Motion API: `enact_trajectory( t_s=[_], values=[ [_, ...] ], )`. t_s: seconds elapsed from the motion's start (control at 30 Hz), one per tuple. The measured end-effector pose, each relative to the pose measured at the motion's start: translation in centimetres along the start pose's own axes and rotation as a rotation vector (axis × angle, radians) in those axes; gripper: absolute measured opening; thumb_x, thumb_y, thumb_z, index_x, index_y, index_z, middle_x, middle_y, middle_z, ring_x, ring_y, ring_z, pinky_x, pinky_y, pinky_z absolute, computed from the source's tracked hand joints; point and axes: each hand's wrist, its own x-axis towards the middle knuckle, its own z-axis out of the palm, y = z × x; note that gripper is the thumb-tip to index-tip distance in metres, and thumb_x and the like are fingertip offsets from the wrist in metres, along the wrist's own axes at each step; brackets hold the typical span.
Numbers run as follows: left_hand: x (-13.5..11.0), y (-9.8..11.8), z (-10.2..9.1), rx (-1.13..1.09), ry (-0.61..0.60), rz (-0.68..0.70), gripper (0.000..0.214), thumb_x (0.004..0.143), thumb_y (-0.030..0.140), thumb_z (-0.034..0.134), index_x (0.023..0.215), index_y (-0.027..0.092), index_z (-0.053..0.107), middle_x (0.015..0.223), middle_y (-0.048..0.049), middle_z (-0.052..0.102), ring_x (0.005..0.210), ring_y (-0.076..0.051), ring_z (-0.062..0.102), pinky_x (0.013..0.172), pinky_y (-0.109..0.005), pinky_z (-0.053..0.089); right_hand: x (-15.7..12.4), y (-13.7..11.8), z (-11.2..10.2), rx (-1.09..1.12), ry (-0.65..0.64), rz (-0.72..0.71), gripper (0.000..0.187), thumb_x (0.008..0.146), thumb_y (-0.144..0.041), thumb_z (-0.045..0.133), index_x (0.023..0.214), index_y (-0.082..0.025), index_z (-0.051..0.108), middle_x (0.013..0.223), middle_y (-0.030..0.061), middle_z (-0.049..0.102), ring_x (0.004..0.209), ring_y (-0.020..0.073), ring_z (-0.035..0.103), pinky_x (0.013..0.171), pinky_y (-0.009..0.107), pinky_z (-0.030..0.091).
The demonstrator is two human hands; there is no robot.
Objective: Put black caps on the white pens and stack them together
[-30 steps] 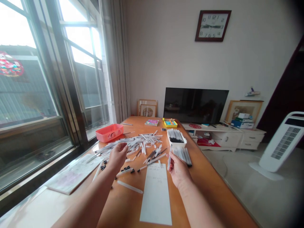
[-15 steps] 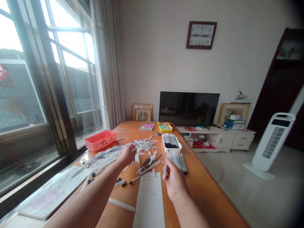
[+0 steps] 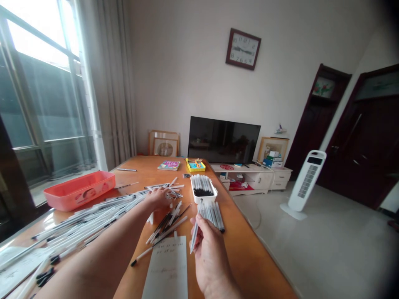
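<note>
My right hand is closed around a clear-barrelled pen, its lower end pointing down toward the table. Just beyond it, a row of clear pens with dark ends lies in front of a white container filled with similar black-ended pens. My left hand reaches over a loose heap of white pen parts, its fingers spread down among them. Long thin refills lie under and beside my left forearm. Dark and white refills sit between the two hands.
A red plastic box stands at the left. At the far end are a colourful booklet and a yellow box. A written paper sheet lies in front. Black caps are at lower left. The table's right edge drops to the floor.
The view has turned right and come closer, so everything shifts left. My right hand still holds the pen; my left hand stays at the heap, its fingers now more spread.
</note>
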Motion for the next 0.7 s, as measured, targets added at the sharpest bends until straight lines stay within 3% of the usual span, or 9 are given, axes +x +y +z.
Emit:
enact_trajectory(
  t_s=[0.1, 0.23, 0.43, 0.7],
  values=[
    [0.6, 0.0, 0.4, 0.007, -0.029, 0.016, 0.049, 0.077, 0.046, 0.064, 0.121, 0.027, 0.068, 0.132, -0.0178, 0.060, 0.120, -0.042, 0.054, 0.099, -0.059, 0.036, -0.1, -0.1, -0.1, -0.031, -0.004, -0.021, 0.029, 0.080, -0.051, 0.069, 0.078, -0.023, 0.063, 0.066, 0.0007, 0.055, 0.052, 0.0135, 0.040, 0.051, 0.031, 0.030],
    [-0.5, -0.2, 0.3, 0.022, -0.024, 0.049, 0.044, 0.081, 0.046, 0.059, 0.118, 0.024, 0.068, 0.129, -0.0194, 0.060, 0.116, -0.041, 0.055, 0.097, -0.057, 0.039, -0.3, -0.6, -0.1, -0.052, 0.009, -0.030, 0.028, 0.081, -0.050, 0.068, 0.078, -0.022, 0.063, 0.066, 0.0005, 0.054, 0.054, 0.0130, 0.041, 0.052, 0.030, 0.031],
    [-4.2, -0.2, -0.7, 0.066, -0.018, 0.125, 0.034, 0.080, 0.039, 0.058, 0.111, 0.027, 0.067, 0.128, -0.0121, 0.061, 0.117, -0.037, 0.053, 0.094, -0.050, 0.042, -0.3, -1.0, -0.2, -0.071, 0.028, -0.020, 0.029, 0.081, -0.051, 0.069, 0.082, -0.022, 0.065, 0.068, 0.0006, 0.058, 0.054, 0.0118, 0.042, 0.052, 0.028, 0.033],
    [-9.9, -0.5, -2.9, 0.056, -0.012, 0.219, 0.030, 0.085, 0.048, 0.058, 0.105, 0.028, 0.067, 0.113, -0.0095, 0.065, 0.110, -0.031, 0.057, 0.091, -0.042, 0.043, -0.3, -1.3, -0.3, -0.035, 0.038, -0.014, 0.029, 0.077, -0.048, 0.074, 0.080, -0.019, 0.069, 0.064, -0.0009, 0.056, 0.051, 0.0091, 0.039, 0.048, 0.026, 0.030]
  ],
)
